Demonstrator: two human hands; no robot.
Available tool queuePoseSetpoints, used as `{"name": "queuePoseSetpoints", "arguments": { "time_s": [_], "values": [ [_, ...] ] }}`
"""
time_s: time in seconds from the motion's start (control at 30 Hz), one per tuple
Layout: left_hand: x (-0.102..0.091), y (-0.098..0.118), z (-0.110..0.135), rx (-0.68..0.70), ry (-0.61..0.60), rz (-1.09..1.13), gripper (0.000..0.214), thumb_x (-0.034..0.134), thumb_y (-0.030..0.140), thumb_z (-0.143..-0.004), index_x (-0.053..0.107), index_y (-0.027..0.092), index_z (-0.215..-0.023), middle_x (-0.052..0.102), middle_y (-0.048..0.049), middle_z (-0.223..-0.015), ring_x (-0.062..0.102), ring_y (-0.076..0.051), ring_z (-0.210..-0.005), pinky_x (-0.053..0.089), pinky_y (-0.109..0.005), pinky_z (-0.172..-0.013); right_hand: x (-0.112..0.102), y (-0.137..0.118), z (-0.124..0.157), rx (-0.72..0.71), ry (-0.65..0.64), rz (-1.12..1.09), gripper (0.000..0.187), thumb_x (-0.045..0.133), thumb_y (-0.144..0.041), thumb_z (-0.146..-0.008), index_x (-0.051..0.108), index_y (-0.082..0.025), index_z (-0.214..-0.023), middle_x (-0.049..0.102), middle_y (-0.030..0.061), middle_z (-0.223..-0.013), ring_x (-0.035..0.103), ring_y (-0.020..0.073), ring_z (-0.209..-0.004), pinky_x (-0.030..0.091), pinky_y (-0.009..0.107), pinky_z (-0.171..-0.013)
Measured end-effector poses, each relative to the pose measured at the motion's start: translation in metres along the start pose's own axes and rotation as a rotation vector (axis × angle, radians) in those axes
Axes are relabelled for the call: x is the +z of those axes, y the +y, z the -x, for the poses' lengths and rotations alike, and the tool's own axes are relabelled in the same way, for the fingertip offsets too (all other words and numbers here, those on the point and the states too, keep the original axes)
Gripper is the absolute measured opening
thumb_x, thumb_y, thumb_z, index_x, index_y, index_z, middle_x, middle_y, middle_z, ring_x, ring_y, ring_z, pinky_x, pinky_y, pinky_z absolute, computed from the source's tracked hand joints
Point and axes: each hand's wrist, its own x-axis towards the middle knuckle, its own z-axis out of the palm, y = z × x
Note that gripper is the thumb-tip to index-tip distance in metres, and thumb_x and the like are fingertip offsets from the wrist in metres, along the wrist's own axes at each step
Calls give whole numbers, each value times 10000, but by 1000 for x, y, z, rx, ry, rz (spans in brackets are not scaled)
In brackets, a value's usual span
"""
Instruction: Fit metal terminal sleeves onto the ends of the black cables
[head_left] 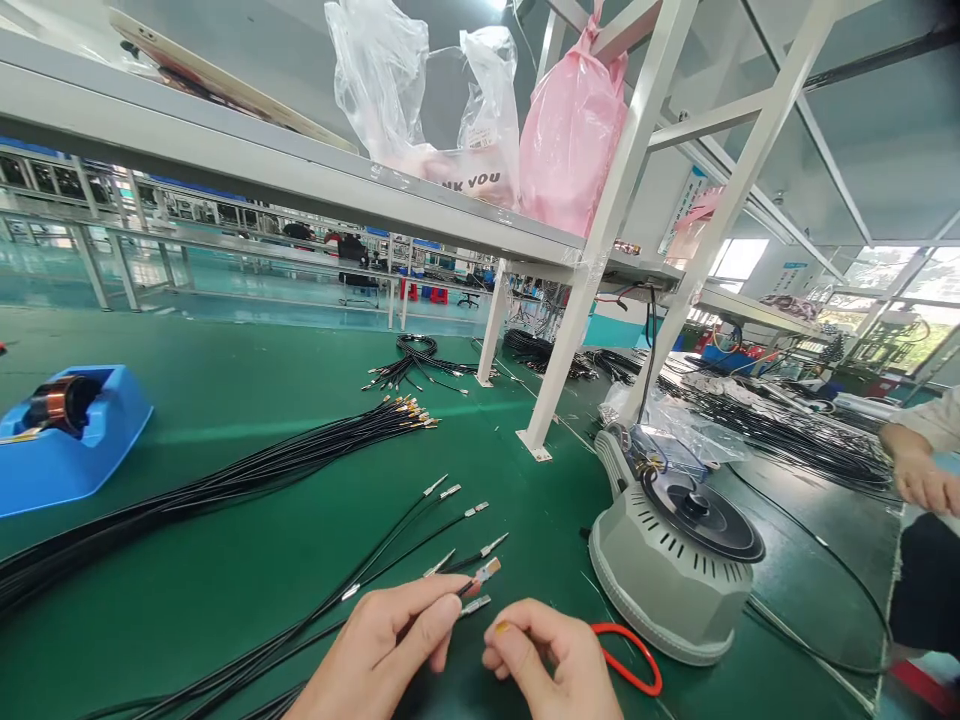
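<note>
Both wrists [330,700] beyond bottom edge

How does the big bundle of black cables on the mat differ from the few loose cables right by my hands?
The big bundle holds many cables packed side by side, tips gathered together; the loose cables are only a handful, tips fanned apart. The bundle's ends look gold-coloured; the loose ones end in silvery metal terminals. The bundle lies untouched, while the left hand pinches one loose cable near its end, the right hand beside it. Both are thin, black and lie on the green mat.

Factory assembly line: long green workbench [247,420] strewn with black cable bundles [225,480], white metal shelf frame [600,250] overhead, grey tape machine [675,560], blue tape dispenser [67,440], more benches behind.
</note>
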Motion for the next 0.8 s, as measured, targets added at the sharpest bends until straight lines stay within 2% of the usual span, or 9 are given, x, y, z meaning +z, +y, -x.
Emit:
{"name": "queuePoseSetpoints", "arguments": {
  "time_s": [0.1,0.23,0.37,0.47,0.6,0.7,0.73,0.8],
  "values": [
    [2,-3,-4,36,-45,24,390,455,476,-962,713,195,-877,547,20,-720,485,-126,-602,366,-226,-561,0,-8,3,-42,37,0,442,587,-598,-836,742,-194,-746,737,59,-662,678,191,-613,498,239,-597],
    [6,-14,-6,77,16,-5,345,489,464,-950,731,261,-1090,632,-7,-868,525,-125,-596,419,-229,-568,8,-11,4,-90,84,19,358,577,-516,-858,747,-213,-776,733,40,-677,664,178,-610,488,237,-615],
    [5,-16,-4,42,34,-16,350,499,466,-935,709,313,-1169,701,-16,-1016,602,-177,-769,472,-247,-717,10,-9,3,-94,124,7,298,591,-450,-845,729,-210,-734,713,27,-643,642,172,-584,483,238,-602],
    [5,-15,-1,4,49,-14,362,513,471,-917,717,285,-1149,718,-14,-943,608,-195,-790,476,-257,-758,6,-9,2,-70,176,-37,241,621,-422,-831,694,-206,-754,698,16,-674,635,161,-619,487,226,-618],
    [7,-13,2,-21,54,41,372,527,482,-896,720,255,-1118,706,-19,-934,591,-193,-760,475,-257,-721,5,-13,-1,-30,226,-105,186,708,-365,-757,610,-213,-805,695,5,-759,660,162,-713,516,226,-676],
    [9,-11,1,-8,-8,62,386,530,529,-894,719,232,-1053,662,-5,-846,520,-159,-683,429,-232,-633,4,-15,-2,-24,205,-129,187,706,-333,-727,591,-218,-818,695,-4,-710,677,179,-698,528,253,-687],
    [9,-9,0,-7,-26,68,397,529,548,-896,718,220,-1015,624,8,-779,479,-142,-647,397,-220,-597,0,-15,-1,-31,202,-111,174,690,-316,-732,602,-219,-846,705,-1,-716,678,185,-696,525,265,-695],
    [9,-6,-3,-15,-43,100,427,523,580,-898,700,192,-915,523,39,-664,396,-113,-580,325,-204,-533,-17,-13,4,-63,207,61,216,648,-234,-732,640,-226,-948,736,21,-825,677,205,-747,506,295,-732]
  ]
}}
